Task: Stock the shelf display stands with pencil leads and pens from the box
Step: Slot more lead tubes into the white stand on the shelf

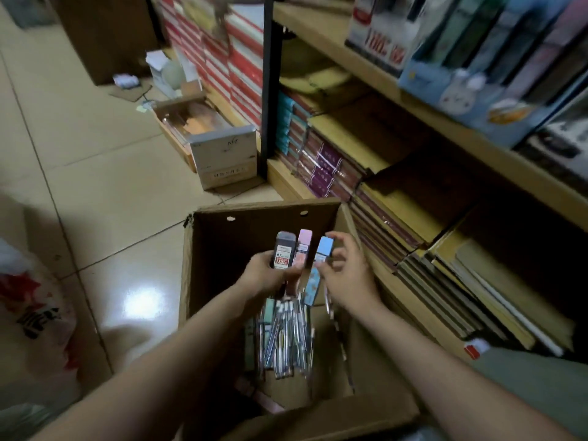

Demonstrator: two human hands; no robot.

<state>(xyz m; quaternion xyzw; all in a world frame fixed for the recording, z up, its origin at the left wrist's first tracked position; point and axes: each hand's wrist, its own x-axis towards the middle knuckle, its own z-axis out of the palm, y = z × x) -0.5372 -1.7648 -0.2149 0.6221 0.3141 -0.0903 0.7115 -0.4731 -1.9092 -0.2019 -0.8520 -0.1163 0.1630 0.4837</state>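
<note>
I'm gathering stock over the box (222, 249): left hand (264, 275) grips two lead cases (291, 249), right hand (346, 281) pinches a blue case (321, 265). Next, lift to the shelf (397, 93).

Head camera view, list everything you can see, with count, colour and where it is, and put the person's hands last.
Cardboard box: one, brown, open on the floor below the hands.
Lead cases: three, black, pink and blue, held above the box.
Pens: a heap, count unclear, mostly clear and silver, inside the box.
Shelf: one, light wood, right side.
Notebooks: many stacks, yellow and maroon, lower shelf.
Display stand: one, light blue, upper shelf.
White box: one, open, on the floor by the shelf post.
Plastic bag: one, white and red, floor at left.
Left hand: grips the black and pink cases.
Right hand: fingers on the blue case.
</note>
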